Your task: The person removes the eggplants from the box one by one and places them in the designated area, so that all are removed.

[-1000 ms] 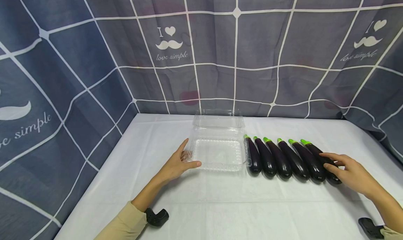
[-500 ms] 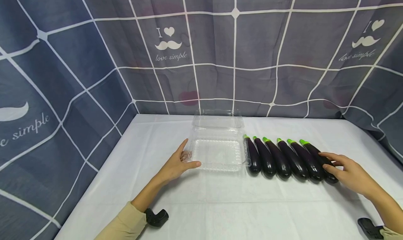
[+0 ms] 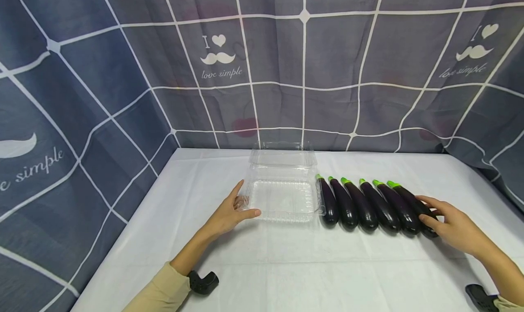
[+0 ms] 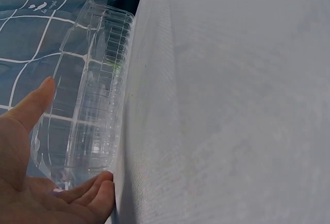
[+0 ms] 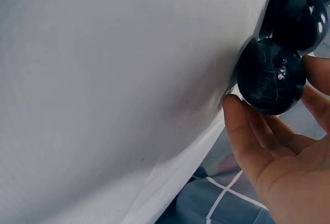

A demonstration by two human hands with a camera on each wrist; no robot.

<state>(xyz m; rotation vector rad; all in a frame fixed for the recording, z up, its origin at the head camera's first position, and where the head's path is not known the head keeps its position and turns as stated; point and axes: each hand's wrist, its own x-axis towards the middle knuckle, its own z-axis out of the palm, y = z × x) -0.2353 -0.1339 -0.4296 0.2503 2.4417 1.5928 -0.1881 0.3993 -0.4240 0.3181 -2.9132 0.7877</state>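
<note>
An open clear plastic clamshell box [image 3: 282, 200] stands on the white cloth, its lid [image 3: 283, 158] folded back. My left hand [image 3: 229, 215] rests at the box's left side, thumb and index finger spread round the near corner. In the left wrist view the thumb stands off along the front while the other fingertips [image 4: 105, 182] lie low by the box's end. To the right lie several dark eggplants [image 3: 364, 205] in a slanted row, green stem ends away from me. My right hand [image 3: 454, 221] grips the rightmost eggplant [image 5: 270, 77] near its thick end, thumb on one side, fingers on the other.
A grey checked curtain [image 3: 274, 62] hangs behind the table and along both sides. White cloth [image 3: 319, 271] covers the table. The leftmost eggplant [image 3: 329, 207] lies close against the box's right edge.
The rightmost eggplant's thick end has shifted slightly left, closer to its neighbour, with my right hand on it. My left hand and the box have stayed in place.
</note>
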